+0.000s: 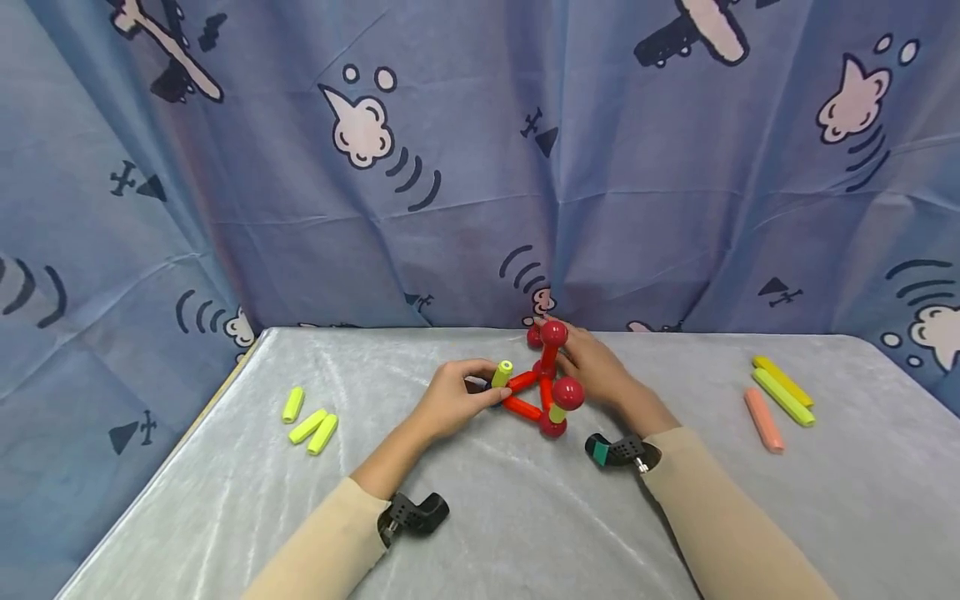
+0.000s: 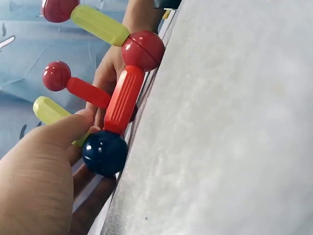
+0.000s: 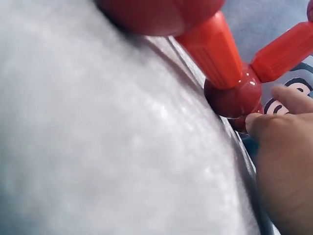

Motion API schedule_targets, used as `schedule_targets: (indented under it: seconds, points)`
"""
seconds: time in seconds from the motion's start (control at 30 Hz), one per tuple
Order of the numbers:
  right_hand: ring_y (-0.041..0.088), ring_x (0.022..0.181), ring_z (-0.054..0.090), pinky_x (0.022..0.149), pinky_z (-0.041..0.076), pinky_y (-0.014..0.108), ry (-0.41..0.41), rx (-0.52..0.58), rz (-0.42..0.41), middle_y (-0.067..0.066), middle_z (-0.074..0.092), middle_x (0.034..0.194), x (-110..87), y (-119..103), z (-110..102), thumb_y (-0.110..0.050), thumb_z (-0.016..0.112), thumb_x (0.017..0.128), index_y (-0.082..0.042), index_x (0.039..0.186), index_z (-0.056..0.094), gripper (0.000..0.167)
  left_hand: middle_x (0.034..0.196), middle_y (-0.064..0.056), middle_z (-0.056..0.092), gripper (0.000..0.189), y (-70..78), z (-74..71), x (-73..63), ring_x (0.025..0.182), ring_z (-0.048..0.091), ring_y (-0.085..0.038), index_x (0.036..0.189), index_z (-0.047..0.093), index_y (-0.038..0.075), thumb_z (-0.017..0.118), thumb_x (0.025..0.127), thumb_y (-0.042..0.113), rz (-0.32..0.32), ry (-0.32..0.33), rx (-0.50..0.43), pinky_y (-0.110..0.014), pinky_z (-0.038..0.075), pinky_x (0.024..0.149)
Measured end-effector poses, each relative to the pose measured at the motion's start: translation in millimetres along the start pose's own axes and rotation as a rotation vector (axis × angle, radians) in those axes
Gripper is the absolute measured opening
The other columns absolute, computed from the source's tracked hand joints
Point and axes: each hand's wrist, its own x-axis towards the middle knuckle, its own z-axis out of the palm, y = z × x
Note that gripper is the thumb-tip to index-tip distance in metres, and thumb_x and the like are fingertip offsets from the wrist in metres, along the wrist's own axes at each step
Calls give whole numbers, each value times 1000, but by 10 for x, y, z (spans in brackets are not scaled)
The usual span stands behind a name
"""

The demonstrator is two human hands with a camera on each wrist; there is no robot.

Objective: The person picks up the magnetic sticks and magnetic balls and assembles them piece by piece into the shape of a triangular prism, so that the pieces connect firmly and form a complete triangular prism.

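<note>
As seen from the head camera, a frame of sticks and balls (image 1: 546, 396) stands on the grey-covered table (image 1: 510, 533), between the two hands. Three red sticks form its triangular base. The left hand (image 1: 450, 404) is closed round the corner with the dark blue ball (image 2: 105, 152), where a bare yellow-green stick (image 1: 502, 373) rises. The front corner bears a yellow-green upright topped by a red ball (image 1: 567, 393); the rear corner bears a red upright, likewise topped. The right hand (image 1: 596, 362) is at the rear of the frame; I cannot tell whether it grips. Three short yellow-green sticks (image 1: 322, 434) lie well apart to the left. At far right lie a yellow stick (image 1: 780, 379), a long yellow-green stick (image 1: 783, 397) and a salmon stick (image 1: 764, 421). A patterned blue curtain (image 1: 465, 150) hangs behind.

From the left wrist, the thumb lies across the yellow-green upright just beside the blue ball, with other fingers behind.

From the right wrist, the thumb tip meets a partly hidden dark red ball (image 3: 238, 125), just beside the rear corner ball (image 3: 234, 98).
</note>
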Motion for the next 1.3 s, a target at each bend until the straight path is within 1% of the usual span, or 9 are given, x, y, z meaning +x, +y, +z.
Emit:
schedule_targets:
  seconds: [0.17,0.3,0.47,0.63,0.73,0.83,0.93,1.1,1.3]
  points:
    - [41,126,58,109,44,60,1,-34,20,20,57,143,15,2,-11,-8,64,96,-11,144,54,49,109,-10,76,27,-18,9,5,100,74,-20,112,76,7,81,87,15,-7,22,-69,-23,61,83]
    - [40,117,61,104,49,58,56,1,96,22,59,130,0,17,-13,-4,67,92,-6,134,60,42,106,-11,77,25,-19,20,8,99,75,-20,109,76,6,81,86,14,-13,16,-101,-24,61,82]
    - [40,114,63,105,49,59,85,58,114,22,66,123,0,30,-15,-3,69,92,-4,130,61,39,104,-10,78,24,-9,28,8,98,76,-20,106,76,7,83,84,15,-30,19,-106,-26,61,82]
    - [35,110,66,97,56,51,224,256,185,20,68,122,-3,-11,-113,-10,65,97,-6,130,59,33,104,-10,77,25,-3,28,6,99,75,-22,106,76,8,83,83,14,-32,29,-88,-27,62,83]
    - [22,108,65,90,59,34,356,414,253,17,67,127,11,-94,-297,-26,63,101,-9,135,57,38,105,-10,77,25,-3,26,5,99,75,-22,106,76,8,83,83,15,-33,24,-91,-26,61,83]
    - [10,102,64,86,56,18,430,507,223,16,67,127,19,-245,-554,-34,63,100,-10,135,59,43,105,-10,77,26,-1,22,2,100,75,-22,107,76,8,83,83,15,-30,20,-92,-25,61,83]
    - [8,99,67,86,54,13,356,486,104,15,70,122,8,-479,-776,-28,67,98,-11,132,63,38,106,-10,77,26,-13,20,1,101,75,-22,107,76,7,83,83,14,-21,18,-91,-25,61,83]
    - [17,90,68,76,57,24,131,298,-98,5,74,105,-12,-900,-870,-21,74,93,-16,123,71,31,105,-9,77,25,-38,19,3,100,75,-21,107,76,7,83,84,14,-23,14,-106,-25,61,82]
    - [13,61,56,55,50,27,-40,161,-131,-1,72,90,-7,-1104,-765,-18,80,88,-18,117,75,30,104,-11,77,24,-55,20,-7,98,76,-21,107,75,5,82,84,11,11,19,-125,-27,62,81]
